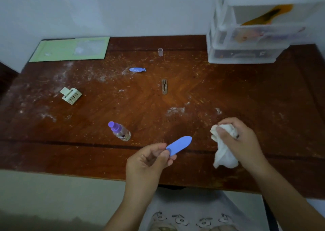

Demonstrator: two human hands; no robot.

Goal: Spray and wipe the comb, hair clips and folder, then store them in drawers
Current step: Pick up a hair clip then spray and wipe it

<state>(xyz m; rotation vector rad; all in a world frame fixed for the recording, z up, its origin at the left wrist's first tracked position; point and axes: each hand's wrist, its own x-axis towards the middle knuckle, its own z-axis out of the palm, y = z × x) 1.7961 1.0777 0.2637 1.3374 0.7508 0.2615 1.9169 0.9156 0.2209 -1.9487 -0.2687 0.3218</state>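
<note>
My left hand pinches one end of a blue hair clip above the table's front edge. To its right, my right hand grips a crumpled white cloth, a short gap away from the clip. A second blue hair clip and a brown snap clip lie on the table's middle. A cream claw clip lies at the left. The spray bottle with a purple top stands left of my left hand. The green folder lies flat at the back left.
A clear plastic drawer unit stands at the back right, an orange comb-like item showing through one drawer. The bottle's small clear cap stands near the back edge. White dust patches mark the wooden table.
</note>
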